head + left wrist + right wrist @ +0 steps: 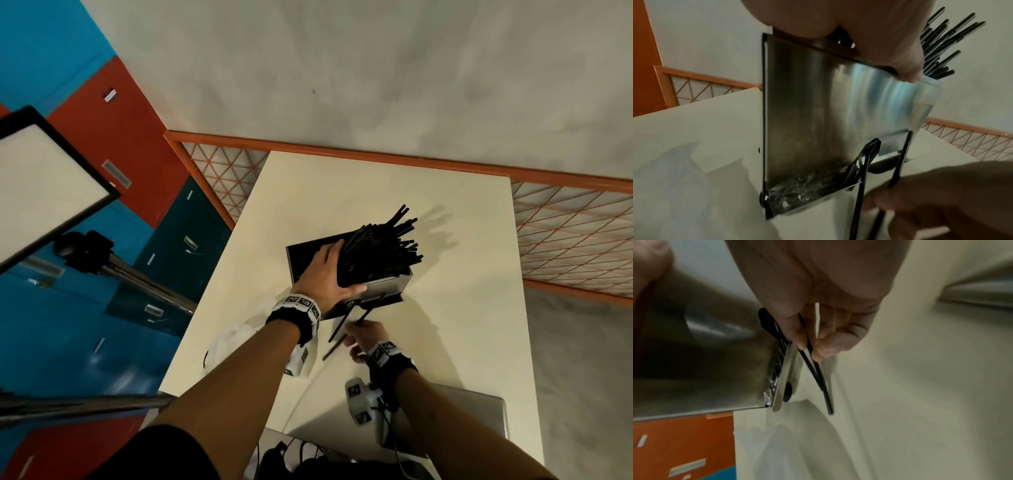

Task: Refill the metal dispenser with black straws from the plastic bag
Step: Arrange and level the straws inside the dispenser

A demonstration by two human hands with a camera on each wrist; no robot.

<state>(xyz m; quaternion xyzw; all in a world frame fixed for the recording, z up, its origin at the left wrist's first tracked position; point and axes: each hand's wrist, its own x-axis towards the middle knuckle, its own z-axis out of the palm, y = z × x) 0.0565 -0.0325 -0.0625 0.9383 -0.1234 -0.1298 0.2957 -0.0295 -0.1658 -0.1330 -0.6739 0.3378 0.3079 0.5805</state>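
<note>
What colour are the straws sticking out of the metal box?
Black. The straws show best in the head view, fanning out of the metal dispenser.

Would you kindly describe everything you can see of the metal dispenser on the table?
The metal dispenser is a tall, boxy container of brushed, shiny steel with a dark interior, standing on the cream table. Its open top is crammed with black straws that fan out past the rim. The left hand rests over the top edge, thumb on the front wall. At the base is a narrow tray slot with crinkled clear wrapping; the right hand pinches loose straws there.
</note>
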